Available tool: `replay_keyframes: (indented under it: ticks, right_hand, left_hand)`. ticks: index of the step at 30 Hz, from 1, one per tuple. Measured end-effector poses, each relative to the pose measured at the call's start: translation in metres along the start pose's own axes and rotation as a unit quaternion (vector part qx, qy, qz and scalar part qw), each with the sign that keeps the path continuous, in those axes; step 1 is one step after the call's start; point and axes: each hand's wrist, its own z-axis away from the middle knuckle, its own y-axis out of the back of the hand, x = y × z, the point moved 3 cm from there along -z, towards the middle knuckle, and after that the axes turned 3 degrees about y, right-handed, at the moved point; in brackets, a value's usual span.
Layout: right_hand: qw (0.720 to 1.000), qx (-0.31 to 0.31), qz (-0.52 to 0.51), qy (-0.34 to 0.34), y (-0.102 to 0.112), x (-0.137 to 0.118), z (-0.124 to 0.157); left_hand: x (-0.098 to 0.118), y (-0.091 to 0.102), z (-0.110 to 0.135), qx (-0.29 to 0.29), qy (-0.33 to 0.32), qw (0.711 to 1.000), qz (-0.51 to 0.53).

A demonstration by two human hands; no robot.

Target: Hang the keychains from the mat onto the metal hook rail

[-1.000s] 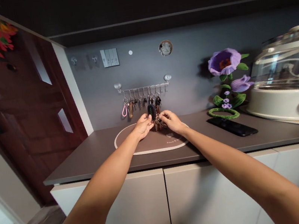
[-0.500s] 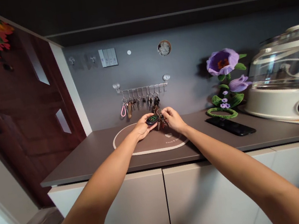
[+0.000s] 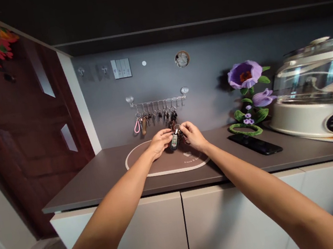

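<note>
Both my arms reach out over a grey countertop (image 3: 99,181). My left hand (image 3: 159,142) and my right hand (image 3: 192,134) together hold a bunch of keys with a dark key fob (image 3: 174,141) just above an oval brown mat (image 3: 166,163). The fingers of each hand pinch the bunch near its ring, and the fob hangs down between them. Right behind, a metal hook rail (image 3: 158,100) on the wall carries several more key bunches.
A black phone (image 3: 255,144) lies on the counter to the right, beside a purple knitted flower (image 3: 245,76). A white appliance with a clear lid (image 3: 313,93) stands at far right. A dark wooden door (image 3: 22,134) is at left. White cabinet doors (image 3: 183,227) lie below.
The key fob, held upright and then flat by my left hand, now hangs down between both hands. The view has shifted slightly downward.
</note>
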Motion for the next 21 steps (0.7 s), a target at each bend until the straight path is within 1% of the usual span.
replay_keyframes:
  ticks: [3,6,12,15,18,21]
  right_hand:
    - [1.000,0.004,0.010,0.009,0.001,-0.003,-0.001]
    - [1.000,0.001,0.025,0.014,0.002,-0.003,-0.001]
    - [0.999,0.030,0.039,0.014,-0.001,-0.009,-0.003]
    - [0.998,0.046,0.050,0.012,-0.002,-0.015,-0.005]
    - [0.997,0.066,0.047,0.001,0.001,-0.016,-0.010]
    - [0.995,0.089,0.036,-0.014,0.008,-0.012,-0.020]
  left_hand:
    - [0.002,0.001,0.000,0.019,-0.011,0.999,-0.028]
    - [0.004,0.001,-0.001,0.027,-0.032,0.999,-0.032]
    - [0.006,-0.001,-0.003,0.006,-0.081,0.995,-0.050]
    - [0.002,-0.001,-0.005,0.029,-0.100,0.991,-0.090]
    - [-0.003,0.000,-0.006,0.061,-0.143,0.974,-0.164]
    - [-0.005,0.002,-0.007,0.084,-0.182,0.946,-0.256]
